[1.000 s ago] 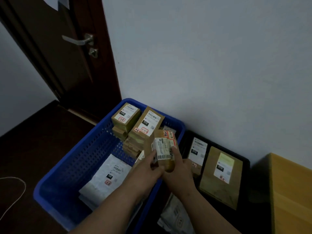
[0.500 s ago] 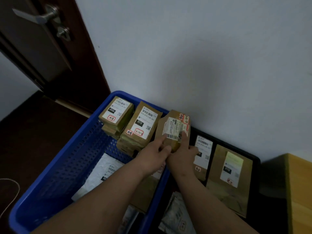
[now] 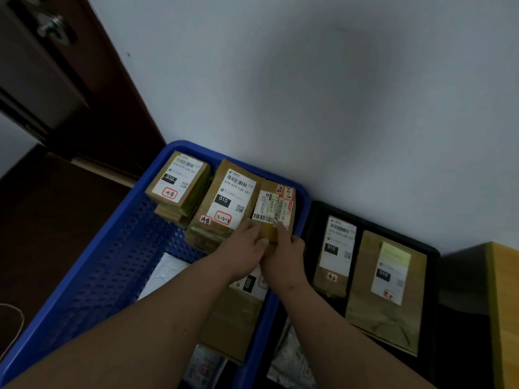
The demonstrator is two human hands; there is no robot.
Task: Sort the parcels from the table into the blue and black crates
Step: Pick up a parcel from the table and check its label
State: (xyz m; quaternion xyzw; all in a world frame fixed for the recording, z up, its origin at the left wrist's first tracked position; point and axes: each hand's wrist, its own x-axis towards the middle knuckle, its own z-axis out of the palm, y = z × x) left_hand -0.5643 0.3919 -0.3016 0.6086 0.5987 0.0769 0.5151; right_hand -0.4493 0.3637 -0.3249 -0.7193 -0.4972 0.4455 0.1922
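Note:
A small brown parcel with a white barcode label sits at the far right corner of the blue crate, beside a stack of brown parcels. My left hand and my right hand both hold its near end, fingers curled round it. Another stack of parcels stands at the crate's far left. The black crate lies to the right, holding two brown parcels: one narrow, one wide.
A white padded mailer and a flat brown parcel lie in the blue crate under my arms. A wooden table corner is at the right. A dark door stands at far left. The wall runs just behind both crates.
Both hands moved the small parcel forward and down, from above the crate divide into the blue crate's far right corner next to the stacks. The view shifted closer and rightward.

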